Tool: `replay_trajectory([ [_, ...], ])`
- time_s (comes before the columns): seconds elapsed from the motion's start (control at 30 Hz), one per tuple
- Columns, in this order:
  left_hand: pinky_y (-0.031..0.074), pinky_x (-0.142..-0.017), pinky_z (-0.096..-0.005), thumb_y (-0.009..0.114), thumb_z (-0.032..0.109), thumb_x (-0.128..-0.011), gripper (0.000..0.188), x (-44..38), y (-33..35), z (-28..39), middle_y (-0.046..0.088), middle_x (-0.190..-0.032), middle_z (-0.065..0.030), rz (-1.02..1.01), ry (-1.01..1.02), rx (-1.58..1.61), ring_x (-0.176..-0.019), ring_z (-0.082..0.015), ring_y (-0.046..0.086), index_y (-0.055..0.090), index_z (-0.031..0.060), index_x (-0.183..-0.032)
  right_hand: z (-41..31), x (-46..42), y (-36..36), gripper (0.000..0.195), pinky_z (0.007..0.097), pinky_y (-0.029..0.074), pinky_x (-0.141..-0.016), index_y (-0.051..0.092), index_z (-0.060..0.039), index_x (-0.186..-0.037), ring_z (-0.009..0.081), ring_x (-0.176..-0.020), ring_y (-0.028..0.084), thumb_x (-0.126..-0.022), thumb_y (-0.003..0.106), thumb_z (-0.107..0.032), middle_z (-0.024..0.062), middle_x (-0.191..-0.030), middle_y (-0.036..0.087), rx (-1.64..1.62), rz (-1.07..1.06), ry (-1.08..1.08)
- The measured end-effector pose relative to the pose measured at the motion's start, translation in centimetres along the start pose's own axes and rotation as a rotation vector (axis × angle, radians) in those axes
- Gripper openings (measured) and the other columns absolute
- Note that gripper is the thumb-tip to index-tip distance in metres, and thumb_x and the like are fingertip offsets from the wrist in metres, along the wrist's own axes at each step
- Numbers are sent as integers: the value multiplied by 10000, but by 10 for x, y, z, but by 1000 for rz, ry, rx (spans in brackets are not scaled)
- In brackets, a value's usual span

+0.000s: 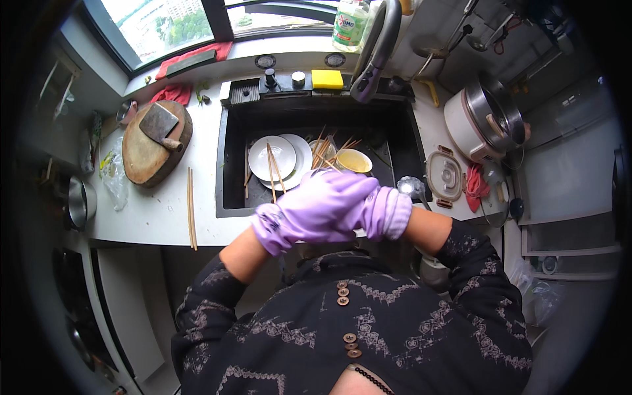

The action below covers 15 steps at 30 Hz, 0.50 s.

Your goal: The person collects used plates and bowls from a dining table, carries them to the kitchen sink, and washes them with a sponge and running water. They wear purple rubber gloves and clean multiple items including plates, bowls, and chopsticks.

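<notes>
My left hand (307, 205) and my right hand (373, 203), both in lilac rubber gloves, are pressed together above the front edge of the black kitchen sink (232, 211). Their fingers overlap, so which hand grips the other's glove is hard to tell. Behind them in the sink lie a white plate (257, 154) on top of another plate (302, 150), with wooden chopsticks (271, 168) across them. A yellowish bowl (354, 161) sits to the right, beside a bundle of chopsticks (322, 149). The gloves hide part of the dishes.
A cleaver (157, 122) rests on a round wooden chopping board (148, 153) at left, near loose chopsticks (191, 212). The faucet (380, 54) arches over the sink's back, beside a yellow sponge (327, 79). A rice cooker (464, 126) and a plastic lid (444, 176) stand at right.
</notes>
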<state>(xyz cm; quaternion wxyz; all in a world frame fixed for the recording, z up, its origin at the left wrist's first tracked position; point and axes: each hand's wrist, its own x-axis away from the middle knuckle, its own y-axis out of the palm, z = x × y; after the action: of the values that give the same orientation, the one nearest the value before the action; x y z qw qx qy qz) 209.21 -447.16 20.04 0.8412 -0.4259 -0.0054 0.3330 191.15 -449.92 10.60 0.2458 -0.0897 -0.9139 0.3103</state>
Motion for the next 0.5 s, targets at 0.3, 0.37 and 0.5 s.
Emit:
replay_trajectory([
  [0.3, 486, -1035, -427, 679, 142, -833, 592, -5, 75, 14, 661, -1230, -216, 131, -156, -206, -1178, -350, 654, 565, 75, -1410, 43, 2, 60, 283, 324, 526, -971, 655, -63, -1205, 228, -1062, 678, -990, 608, -240, 113, -1148, 705, -143, -41, 206],
  [0.37, 484, -1035, -417, 635, 141, -873, 525, -10, 79, 12, 663, -1223, -215, 111, -234, -260, -1168, -342, 660, 588, 96, -1394, 50, 1, 59, 266, 322, 528, -966, 666, -62, -1181, 227, -1049, 682, -988, 605, -234, 114, -1130, 710, -194, -6, 213],
  [0.5, 501, -987, -395, 669, 167, -816, 539, -21, 97, -19, 665, -1153, -167, 114, -88, -308, -1087, -304, 673, 607, 61, -1341, 62, 6, 54, 237, 316, 531, -957, 688, -59, -1132, 225, -1024, 689, -985, 598, -222, 116, -1095, 722, -341, 85, 196],
])
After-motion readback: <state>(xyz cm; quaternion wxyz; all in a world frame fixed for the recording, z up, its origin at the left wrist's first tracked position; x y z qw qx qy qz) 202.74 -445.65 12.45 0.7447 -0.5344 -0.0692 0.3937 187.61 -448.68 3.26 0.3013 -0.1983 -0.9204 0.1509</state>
